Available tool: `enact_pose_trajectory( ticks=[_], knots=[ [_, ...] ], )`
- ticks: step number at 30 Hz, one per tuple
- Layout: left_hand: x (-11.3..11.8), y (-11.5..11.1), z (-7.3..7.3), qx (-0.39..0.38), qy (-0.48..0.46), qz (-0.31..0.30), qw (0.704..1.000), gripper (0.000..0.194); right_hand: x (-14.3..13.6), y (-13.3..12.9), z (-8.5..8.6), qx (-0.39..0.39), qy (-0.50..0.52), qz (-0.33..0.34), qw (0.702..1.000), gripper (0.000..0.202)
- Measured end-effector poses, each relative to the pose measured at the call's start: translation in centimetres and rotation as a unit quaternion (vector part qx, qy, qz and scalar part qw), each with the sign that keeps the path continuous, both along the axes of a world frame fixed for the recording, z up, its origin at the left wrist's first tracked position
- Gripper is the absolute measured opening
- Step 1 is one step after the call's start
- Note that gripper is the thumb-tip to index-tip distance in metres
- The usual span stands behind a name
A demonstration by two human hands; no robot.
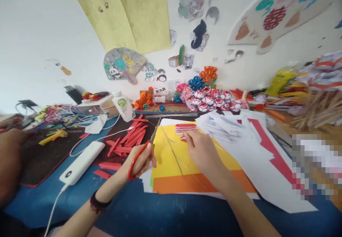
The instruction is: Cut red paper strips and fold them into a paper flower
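Observation:
My left hand point(143, 160) is closed around the red-handled scissors point(137, 157), whose blades point up and away. My right hand point(203, 151) has its fingers bent and pressed together on a small red paper piece point(183, 137), mostly hidden by the fingertips. Just beyond lie folded red-and-white paper strips point(185, 127) in a small row. Under them is a yellow sheet point(167, 158) with an orange sheet point(187, 183) along its near edge. Thin wires point(175, 155) lie across the yellow sheet. Left of the scissors is a pile of cut red paper strips point(133, 135).
A white power bank point(82, 163) with a cable lies at left, near a yellow glue gun point(53, 137). A white bottle point(123, 105) stands behind. White paper point(267, 169) and scraps cover the right. Paper flowers point(213, 100) line the wall. Another person's blurred arm point(9, 162) is at far left.

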State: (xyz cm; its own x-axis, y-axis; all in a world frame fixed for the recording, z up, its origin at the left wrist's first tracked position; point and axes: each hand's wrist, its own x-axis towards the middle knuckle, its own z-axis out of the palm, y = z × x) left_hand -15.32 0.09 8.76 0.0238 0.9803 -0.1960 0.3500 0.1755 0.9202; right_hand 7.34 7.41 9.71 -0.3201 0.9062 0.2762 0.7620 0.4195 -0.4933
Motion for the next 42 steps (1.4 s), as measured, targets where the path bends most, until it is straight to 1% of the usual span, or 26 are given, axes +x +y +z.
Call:
enact_pose_trajectory(
  ticks=[3, 5, 8, 12, 14, 16, 19, 24, 27, 31, 35, 39, 42],
  knots=[
    [-0.3, -0.4, -0.1, 0.019, -0.062, -0.027, 0.998, 0.077, 0.1, 0.2, -0.3, -0.003, 0.107, 0.051, 0.993, 0.031],
    [-0.4, -0.7, -0.1, 0.056, -0.059, -0.038, 0.996, 0.071, 0.3, 0.3, -0.4, -0.010, 0.158, 0.075, 0.984, 0.030],
    [-0.3, -1.5, 0.1, 0.092, -0.022, -0.055, 0.994, 0.064, 0.6, 0.3, -0.4, -0.039, 0.190, 0.097, 0.976, 0.030],
    [0.0, -2.5, 0.7, 0.111, 0.045, -0.102, 0.988, 0.062, 1.0, 0.3, -0.4, -0.052, 0.221, 0.074, 0.971, 0.029],
    [0.4, -2.7, 1.0, 0.115, 0.086, -0.102, 0.984, 0.056, 1.1, 0.5, -0.5, -0.054, 0.240, 0.069, 0.967, 0.028],
    [0.9, -2.7, 1.1, 0.113, 0.121, -0.079, 0.983, 0.051, 1.1, 0.7, -0.5, -0.057, 0.252, 0.078, 0.963, 0.029],
    [1.5, -2.3, 0.8, 0.110, 0.153, -0.049, 0.981, 0.046, 1.0, 0.8, -0.5, -0.051, 0.250, 0.089, 0.963, 0.032],
    [2.2, -2.1, 0.3, 0.096, 0.143, -0.070, 0.983, 0.043, 0.9, 0.8, -0.4, -0.039, 0.231, 0.092, 0.968, 0.031],
    [2.4, -2.1, 0.1, 0.093, 0.147, -0.061, 0.983, 0.042, 0.8, 0.7, -0.4, -0.032, 0.196, 0.098, 0.975, 0.030],
    [2.7, -1.9, 0.0, 0.068, 0.168, -0.051, 0.982, 0.040, 0.8, 0.5, -0.3, -0.033, 0.149, 0.092, 0.984, 0.031],
    [3.1, -1.6, 0.1, 0.058, 0.169, -0.041, 0.983, 0.037, 0.7, 0.3, 0.0, -0.054, 0.131, 0.096, 0.985, 0.031],
    [3.7, -1.6, 0.5, 0.042, 0.150, -0.039, 0.987, 0.035, 0.6, 0.2, 0.1, -0.057, 0.128, 0.109, 0.984, 0.031],
    [3.9, -1.7, 0.6, 0.045, 0.147, -0.042, 0.987, 0.035, 0.6, 0.1, 0.2, -0.058, 0.123, 0.108, 0.985, 0.031]
  ],
)
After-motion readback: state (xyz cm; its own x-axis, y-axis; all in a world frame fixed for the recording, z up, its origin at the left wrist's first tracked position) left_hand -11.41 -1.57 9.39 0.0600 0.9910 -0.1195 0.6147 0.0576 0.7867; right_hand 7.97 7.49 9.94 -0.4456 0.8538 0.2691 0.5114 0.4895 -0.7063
